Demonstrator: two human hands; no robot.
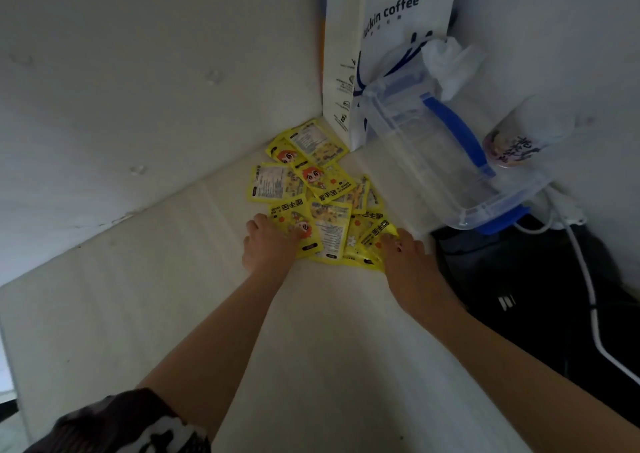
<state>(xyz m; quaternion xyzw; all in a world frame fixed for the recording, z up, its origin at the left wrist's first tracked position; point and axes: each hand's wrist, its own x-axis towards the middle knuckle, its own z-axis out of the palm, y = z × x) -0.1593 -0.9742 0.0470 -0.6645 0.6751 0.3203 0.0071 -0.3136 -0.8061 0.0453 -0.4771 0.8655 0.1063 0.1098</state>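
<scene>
Several yellow hand-warmer packets with a red-haired cartoon figure lie in a loose, overlapping pile on the white surface, close to the wall corner. My left hand is at the near left edge of the pile, its fingers curled on the nearest left packet. My right hand is at the near right edge and pinches a crumpled packet, whose corner sticks up by the fingers. Both forearms reach in from the bottom of the view.
A white coffee paper bag stands in the corner behind the pile. A clear plastic box with blue handle and clips lies tilted to the right, beside a printed cup. A black bag and white cable lie at right.
</scene>
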